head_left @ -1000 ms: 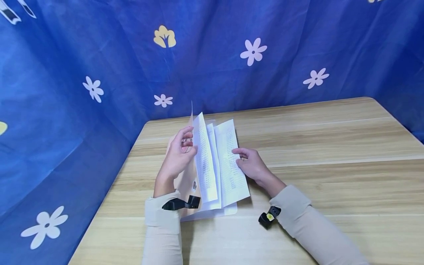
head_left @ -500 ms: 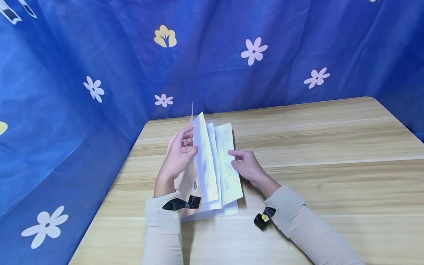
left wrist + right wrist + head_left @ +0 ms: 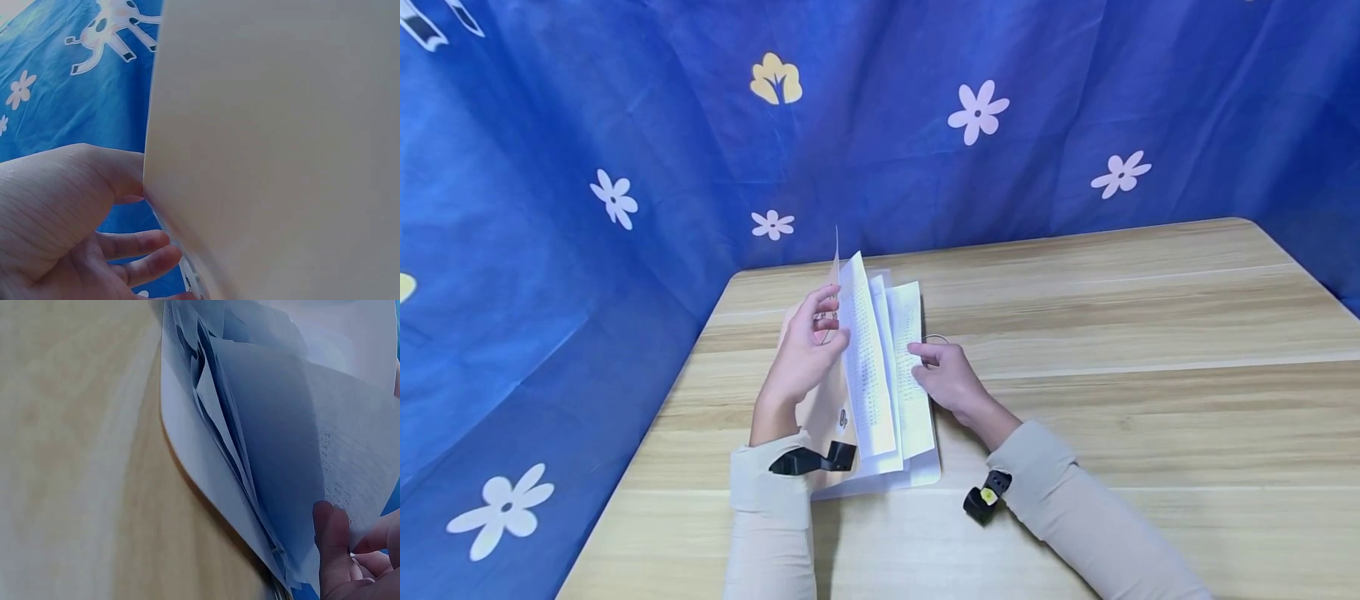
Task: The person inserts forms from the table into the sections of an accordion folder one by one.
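Observation:
A folder with a peach-toned cover [image 3: 826, 408] lies spread on the table. My left hand [image 3: 797, 362] holds that cover nearly upright by its edge; in the left wrist view the broad plain cover [image 3: 269, 125] hides much of the scene. Between thumb and fingers, my right hand [image 3: 953, 379] pinches the right edge of a white printed sheet [image 3: 913, 417]. Other printed sheets [image 3: 867, 375] stand fanned between the covers. In the right wrist view the pinched sheet [image 3: 281, 425] bends up beside layered inner pages.
A thin curved loop [image 3: 936, 337] sticks out beyond my right fingers. The wooden table [image 3: 1112, 333] extends to the right of the folder. A blue curtain [image 3: 887, 125] with printed flowers hangs behind and to the left. Small cameras sit on both wrists.
My right hand has moved left with the pinched sheet, drawing it in over the folder toward the other sheets. My left hand and the cover have stayed put.

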{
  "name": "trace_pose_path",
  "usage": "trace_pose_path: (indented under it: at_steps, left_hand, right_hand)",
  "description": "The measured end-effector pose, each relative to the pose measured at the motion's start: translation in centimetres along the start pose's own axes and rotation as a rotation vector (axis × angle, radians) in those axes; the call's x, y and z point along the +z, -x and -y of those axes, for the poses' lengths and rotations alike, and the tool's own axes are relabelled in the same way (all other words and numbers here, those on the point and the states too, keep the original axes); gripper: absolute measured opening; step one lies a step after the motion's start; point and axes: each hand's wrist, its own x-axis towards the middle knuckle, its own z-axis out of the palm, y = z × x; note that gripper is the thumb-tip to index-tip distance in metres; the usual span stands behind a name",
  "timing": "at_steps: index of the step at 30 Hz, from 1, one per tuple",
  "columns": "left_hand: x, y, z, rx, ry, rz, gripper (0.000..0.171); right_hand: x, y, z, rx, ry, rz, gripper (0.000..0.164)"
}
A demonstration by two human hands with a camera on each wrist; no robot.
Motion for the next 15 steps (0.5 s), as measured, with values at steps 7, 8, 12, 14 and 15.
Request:
trace_pose_path:
  at_steps: [7, 8, 12, 14, 15]
  left_hand:
    - [-0.11, 0.01, -0.16, -0.011, 0.002, 0.002, 0.060]
    - [-0.11, 0.02, -0.17, -0.012, 0.001, 0.004, 0.060]
    - [-0.09, 0.10, -0.17, -0.017, 0.002, 0.007, 0.060]
    - [-0.03, 0.14, -0.16, -0.022, 0.011, 0.012, 0.060]
    - [0.01, 0.15, -0.14, -0.024, 0.015, 0.014, 0.060]
  right_hand:
    - [0.56, -0.11, -0.06, -0.021, -0.010, 0.001, 0.043]
    - [0.61, -0.11, -0.05, -0.023, -0.013, 0.002, 0.043]
    - [0.84, -0.16, -0.10, -0.019, -0.018, 0.010, 0.042]
    - [0.93, -0.18, -0.18, -0.009, -0.025, 0.016, 0.043]
    - [1.00, -0.19, -0.23, -0.001, -0.028, 0.018, 0.043]
